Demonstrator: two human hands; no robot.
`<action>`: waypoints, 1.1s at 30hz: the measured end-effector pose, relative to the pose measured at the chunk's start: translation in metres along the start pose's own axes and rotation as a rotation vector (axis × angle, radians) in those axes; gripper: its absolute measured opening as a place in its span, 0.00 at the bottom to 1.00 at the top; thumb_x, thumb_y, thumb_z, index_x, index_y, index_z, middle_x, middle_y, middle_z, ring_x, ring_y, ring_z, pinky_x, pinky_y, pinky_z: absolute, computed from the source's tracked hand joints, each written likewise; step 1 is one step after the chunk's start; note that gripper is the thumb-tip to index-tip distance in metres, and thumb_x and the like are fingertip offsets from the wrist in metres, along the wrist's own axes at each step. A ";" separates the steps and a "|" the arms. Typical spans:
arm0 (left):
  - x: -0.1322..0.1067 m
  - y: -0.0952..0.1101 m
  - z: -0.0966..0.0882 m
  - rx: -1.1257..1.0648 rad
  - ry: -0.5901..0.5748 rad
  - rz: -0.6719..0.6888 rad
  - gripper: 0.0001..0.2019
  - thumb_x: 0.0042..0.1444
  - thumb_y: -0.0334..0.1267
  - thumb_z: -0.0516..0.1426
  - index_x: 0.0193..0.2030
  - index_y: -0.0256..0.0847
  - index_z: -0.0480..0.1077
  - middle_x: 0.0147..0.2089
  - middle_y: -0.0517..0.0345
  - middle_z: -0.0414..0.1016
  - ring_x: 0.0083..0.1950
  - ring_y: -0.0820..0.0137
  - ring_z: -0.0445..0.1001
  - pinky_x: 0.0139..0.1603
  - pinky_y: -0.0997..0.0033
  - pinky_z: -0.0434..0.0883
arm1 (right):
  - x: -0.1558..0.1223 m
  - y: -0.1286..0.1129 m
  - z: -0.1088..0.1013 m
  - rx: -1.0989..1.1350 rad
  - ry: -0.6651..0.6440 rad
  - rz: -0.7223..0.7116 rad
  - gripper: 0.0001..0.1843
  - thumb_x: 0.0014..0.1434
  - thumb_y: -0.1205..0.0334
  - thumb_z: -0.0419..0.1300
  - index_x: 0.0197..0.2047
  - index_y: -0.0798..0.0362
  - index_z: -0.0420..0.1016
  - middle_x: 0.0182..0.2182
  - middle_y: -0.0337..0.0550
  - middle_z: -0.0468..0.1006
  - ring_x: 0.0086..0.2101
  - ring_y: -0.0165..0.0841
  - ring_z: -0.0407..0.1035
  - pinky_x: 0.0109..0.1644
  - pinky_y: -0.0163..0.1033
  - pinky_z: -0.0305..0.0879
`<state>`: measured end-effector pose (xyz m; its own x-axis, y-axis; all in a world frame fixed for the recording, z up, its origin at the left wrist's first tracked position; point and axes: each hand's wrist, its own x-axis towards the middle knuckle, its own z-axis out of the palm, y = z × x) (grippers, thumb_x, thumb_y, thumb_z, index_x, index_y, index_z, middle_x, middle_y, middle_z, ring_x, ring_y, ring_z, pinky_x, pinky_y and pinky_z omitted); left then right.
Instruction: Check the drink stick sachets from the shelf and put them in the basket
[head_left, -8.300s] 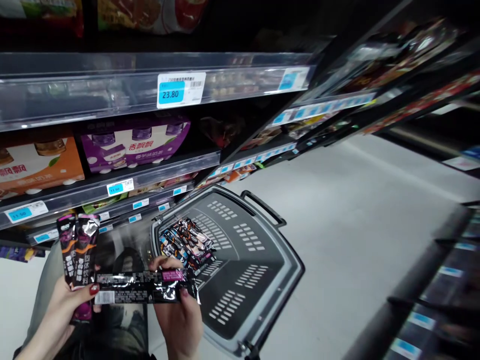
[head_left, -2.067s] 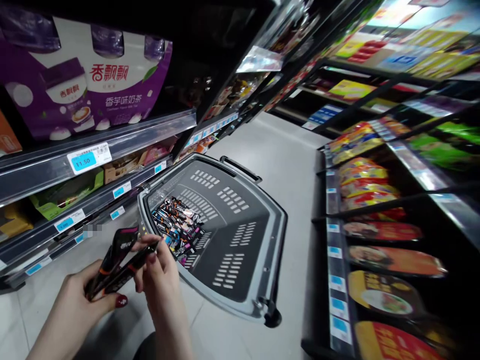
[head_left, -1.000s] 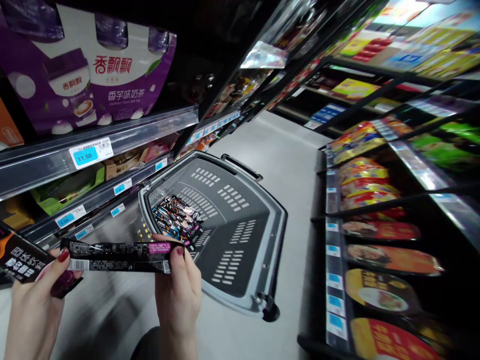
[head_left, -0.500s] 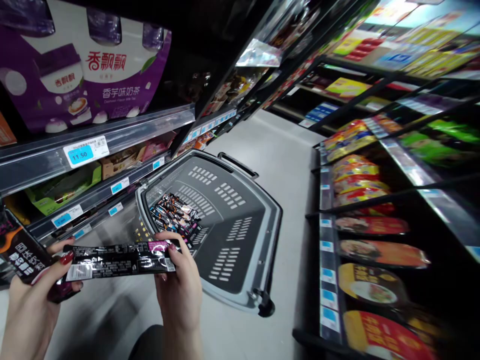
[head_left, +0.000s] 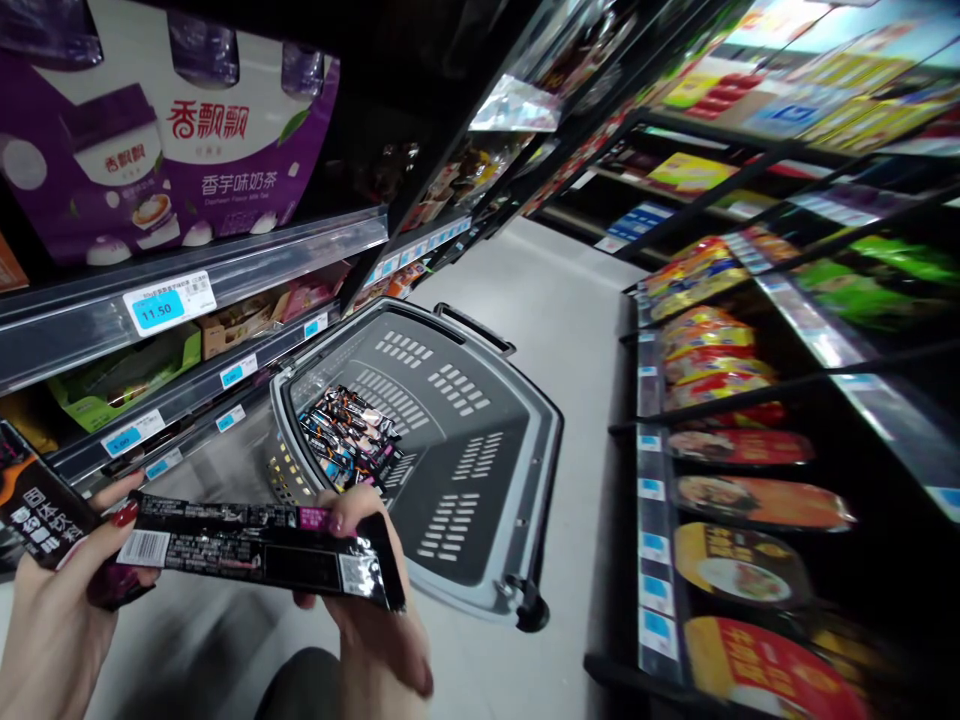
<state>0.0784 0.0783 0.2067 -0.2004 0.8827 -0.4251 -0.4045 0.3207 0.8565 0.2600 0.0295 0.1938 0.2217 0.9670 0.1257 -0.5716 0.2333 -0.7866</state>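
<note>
Between my two hands a long black stick sachet [head_left: 240,545] is stretched, its printed back with a barcode facing up. My left hand [head_left: 64,620], red-nailed, pinches its left end between thumb and fingers. The same hand also grips a second black sachet [head_left: 45,515] with white lettering and an orange mark. My right hand [head_left: 382,630] holds the right end, thumb on top and fingers beneath; the tip lies across that hand. Just beyond, a grey shopping basket [head_left: 551,460] on the floor contains a heap of similar small sachets [head_left: 349,430].
To the left, shelves hold a purple milk tea box [head_left: 217,170] above a green carton [head_left: 127,375]. Racks on the right carry red and yellow noodle packs [head_left: 712,350] and round-lidded tubs [head_left: 750,565]. A pale floor aisle [head_left: 559,285] runs between them.
My right hand has turned and shifted slightly right and down. The stick sachet now slants down to the right, with more of its right end showing. The basket stays in place.
</note>
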 end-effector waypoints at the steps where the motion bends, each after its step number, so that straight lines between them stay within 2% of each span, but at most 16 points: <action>1: -0.001 0.001 0.001 -0.003 0.006 -0.003 0.18 0.35 0.35 0.69 0.37 0.40 0.78 0.34 0.58 0.77 0.21 0.75 0.69 0.15 0.81 0.69 | -0.001 0.000 -0.002 -0.021 -0.021 0.028 0.30 0.31 0.41 0.71 0.32 0.50 0.67 0.24 0.38 0.71 0.16 0.30 0.66 0.14 0.32 0.57; 4: -0.004 0.003 0.002 -0.035 -0.018 -0.019 0.15 0.36 0.39 0.69 0.34 0.39 0.78 0.31 0.58 0.77 0.20 0.76 0.68 0.17 0.80 0.69 | 0.000 0.001 -0.004 -0.068 0.061 0.004 0.26 0.36 0.44 0.71 0.30 0.51 0.65 0.16 0.35 0.70 0.12 0.28 0.63 0.13 0.29 0.55; 7: -0.005 0.002 0.001 -0.064 -0.116 -0.066 0.21 0.31 0.47 0.70 0.33 0.37 0.78 0.23 0.56 0.74 0.20 0.73 0.69 0.19 0.78 0.71 | 0.005 0.005 -0.001 -0.016 0.227 -0.104 0.25 0.41 0.42 0.68 0.26 0.53 0.64 0.11 0.32 0.66 0.08 0.21 0.54 0.10 0.25 0.48; 9: -0.004 -0.001 -0.002 -0.025 -0.174 -0.087 0.23 0.26 0.45 0.71 0.31 0.36 0.77 0.21 0.53 0.74 0.20 0.70 0.70 0.18 0.75 0.72 | 0.009 0.007 0.001 0.012 0.347 -0.106 0.24 0.46 0.41 0.65 0.24 0.54 0.63 0.10 0.31 0.65 0.08 0.20 0.51 0.10 0.24 0.44; 11: -0.002 -0.005 -0.005 0.022 -0.164 -0.059 0.18 0.26 0.40 0.72 0.26 0.37 0.76 0.21 0.53 0.75 0.19 0.68 0.71 0.18 0.72 0.72 | 0.011 0.007 0.001 0.030 0.415 -0.067 0.25 0.48 0.40 0.63 0.24 0.54 0.62 0.10 0.31 0.65 0.08 0.19 0.51 0.11 0.24 0.45; 14: 0.001 -0.008 -0.006 0.047 -0.101 0.048 0.12 0.35 0.37 0.70 0.23 0.38 0.71 0.18 0.59 0.72 0.18 0.69 0.69 0.19 0.72 0.71 | 0.011 0.007 0.000 0.032 0.369 -0.023 0.24 0.48 0.43 0.64 0.23 0.54 0.60 0.10 0.31 0.65 0.07 0.18 0.47 0.11 0.25 0.44; 16: 0.002 -0.009 -0.005 0.055 -0.068 0.080 0.12 0.38 0.37 0.69 0.23 0.38 0.70 0.17 0.61 0.70 0.18 0.71 0.68 0.19 0.72 0.71 | 0.009 0.006 0.000 -0.009 0.332 -0.007 0.21 0.49 0.49 0.66 0.23 0.54 0.62 0.09 0.31 0.64 0.06 0.18 0.46 0.10 0.25 0.43; 20: 0.001 -0.007 -0.003 0.023 -0.006 0.052 0.14 0.32 0.37 0.71 0.21 0.38 0.69 0.16 0.63 0.68 0.16 0.73 0.65 0.16 0.74 0.69 | 0.005 0.000 0.006 -0.084 0.367 0.026 0.17 0.50 0.53 0.66 0.26 0.54 0.65 0.07 0.30 0.63 0.06 0.19 0.47 0.10 0.24 0.43; 23: 0.000 -0.004 -0.002 -0.004 0.005 0.013 0.16 0.27 0.34 0.72 0.22 0.38 0.69 0.16 0.64 0.67 0.17 0.74 0.64 0.15 0.75 0.68 | 0.004 -0.005 0.008 -0.068 0.371 0.045 0.16 0.49 0.53 0.67 0.26 0.54 0.66 0.09 0.32 0.66 0.08 0.21 0.53 0.11 0.25 0.48; 26: 0.000 -0.003 -0.002 -0.029 -0.022 -0.021 0.17 0.28 0.37 0.71 0.25 0.38 0.72 0.20 0.60 0.71 0.20 0.70 0.67 0.17 0.73 0.70 | 0.004 -0.005 0.004 -0.015 0.262 -0.008 0.20 0.44 0.47 0.68 0.29 0.54 0.69 0.15 0.37 0.72 0.13 0.26 0.63 0.15 0.29 0.56; 29: 0.001 -0.002 -0.005 -0.049 -0.079 -0.049 0.17 0.32 0.42 0.70 0.30 0.38 0.75 0.23 0.56 0.73 0.21 0.70 0.68 0.18 0.71 0.71 | 0.003 -0.004 -0.001 -0.002 0.180 -0.093 0.28 0.38 0.38 0.67 0.31 0.54 0.72 0.21 0.38 0.71 0.17 0.26 0.63 0.19 0.31 0.58; 33: 0.003 -0.002 -0.006 0.009 -0.098 -0.103 0.19 0.28 0.38 0.71 0.32 0.37 0.77 0.24 0.53 0.75 0.20 0.69 0.69 0.17 0.72 0.71 | 0.000 -0.009 0.002 -0.035 0.262 -0.157 0.20 0.40 0.47 0.69 0.31 0.51 0.71 0.27 0.37 0.65 0.25 0.27 0.61 0.26 0.31 0.59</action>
<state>0.0731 0.0783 0.2017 -0.0702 0.8743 -0.4803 -0.4106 0.4135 0.8127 0.2636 0.0279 0.2024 0.5039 0.8589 0.0914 -0.4873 0.3700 -0.7910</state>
